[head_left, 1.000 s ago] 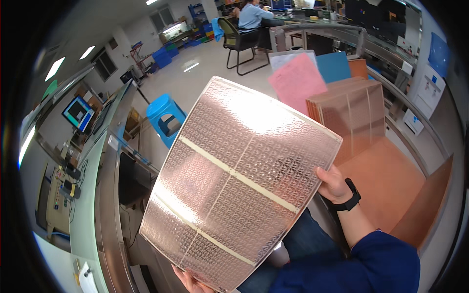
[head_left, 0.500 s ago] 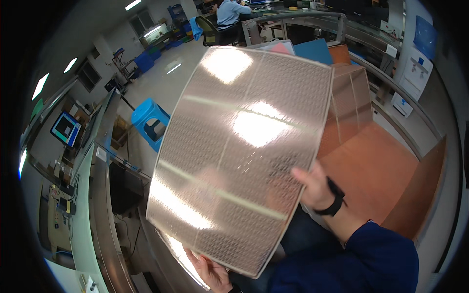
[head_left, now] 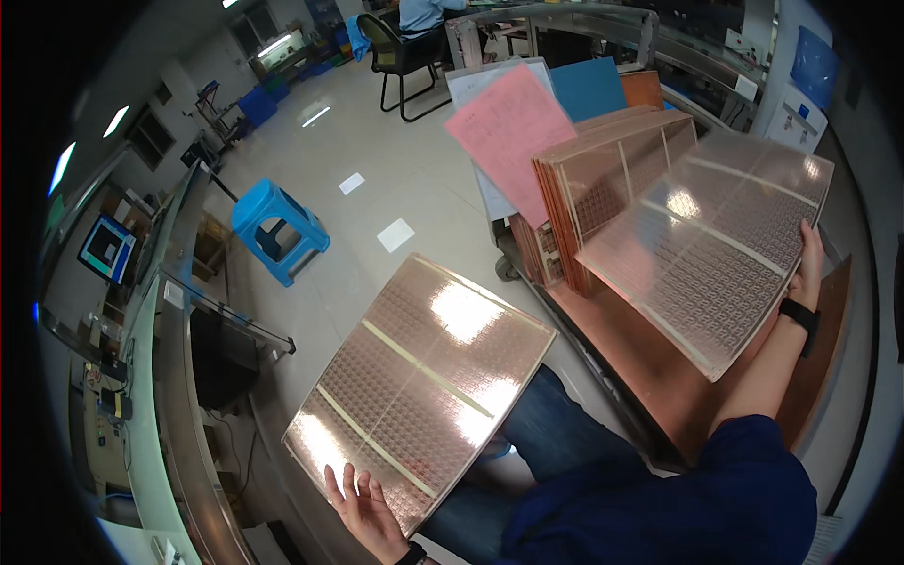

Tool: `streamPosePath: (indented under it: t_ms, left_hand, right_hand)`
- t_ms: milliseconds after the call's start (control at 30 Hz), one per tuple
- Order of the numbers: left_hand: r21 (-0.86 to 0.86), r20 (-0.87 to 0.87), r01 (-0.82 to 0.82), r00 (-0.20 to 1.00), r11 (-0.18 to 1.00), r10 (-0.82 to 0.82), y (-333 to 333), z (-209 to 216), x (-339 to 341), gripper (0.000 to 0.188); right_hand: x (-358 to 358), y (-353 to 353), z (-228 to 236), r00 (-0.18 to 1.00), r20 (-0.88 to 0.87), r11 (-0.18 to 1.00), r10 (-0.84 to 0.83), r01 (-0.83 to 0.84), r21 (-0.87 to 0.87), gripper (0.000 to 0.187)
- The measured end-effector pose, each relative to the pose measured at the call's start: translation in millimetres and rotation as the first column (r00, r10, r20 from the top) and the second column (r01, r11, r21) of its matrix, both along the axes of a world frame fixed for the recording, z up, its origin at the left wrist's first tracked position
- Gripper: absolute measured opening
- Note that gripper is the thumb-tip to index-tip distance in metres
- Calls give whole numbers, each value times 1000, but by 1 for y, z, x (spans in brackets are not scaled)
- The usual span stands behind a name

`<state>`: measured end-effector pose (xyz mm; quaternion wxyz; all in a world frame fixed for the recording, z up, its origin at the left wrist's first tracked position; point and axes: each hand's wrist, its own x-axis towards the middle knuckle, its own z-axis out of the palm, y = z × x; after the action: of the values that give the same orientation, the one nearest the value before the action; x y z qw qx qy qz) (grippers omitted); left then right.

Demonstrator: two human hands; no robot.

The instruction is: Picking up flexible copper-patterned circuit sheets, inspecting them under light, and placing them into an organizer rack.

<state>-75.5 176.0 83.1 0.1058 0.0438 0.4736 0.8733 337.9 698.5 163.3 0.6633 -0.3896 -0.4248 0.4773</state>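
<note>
My right hand (head_left: 808, 268) grips the right edge of a copper-coloured circuit board panel (head_left: 708, 247), held tilted at the right over the cart. Thin pale strips cross its finely patterned face. A second, similar panel (head_left: 428, 367) lies tilted by my legs, with bright glare on its face. Over the lower left edge of that panel is my left hand (head_left: 365, 513), palm up, its fingers apart. Its thumb is hard to make out. Behind the held panel, a stack of copper-coloured panels (head_left: 603, 179) stands on edge in the cart.
The cart (head_left: 617, 344) has a brown base and metal rails. Pink paper (head_left: 516, 132) and a blue sheet (head_left: 589, 89) lean by the stack. A blue stool (head_left: 278, 226) stands on the floor at left, near a long bench (head_left: 155, 414). Far off, a person (head_left: 428, 17) sits.
One panel has moved right and away from the other with my right hand, toward the cart. The other panel now shows by my legs. My left hand has shifted slightly down and left.
</note>
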Motion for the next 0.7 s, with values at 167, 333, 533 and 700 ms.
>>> streamPosePath:
  t_ms: [167,333,533,700]
  left_hand:
    - [-5,30,-12,999,1000,12,10,4,-4,50]
    - [-7,60,-12,998,1000,13,7,-4,-6,50]
    - [-35,57,-72,996,997,74,-10,-10,-5,45]
    - [-8,86,-78,993,997,79,-17,-18,-10,41]
  right_hand:
    - [32,44,-60,979,199,991,-35,60,-119,34]
    - [7,61,-91,952,305,939,-27,129,-318,33]
    - [-81,58,-97,958,166,929,236,-172,-327,79]
    - [-145,70,-139,813,401,906,421,-358,-225,73]
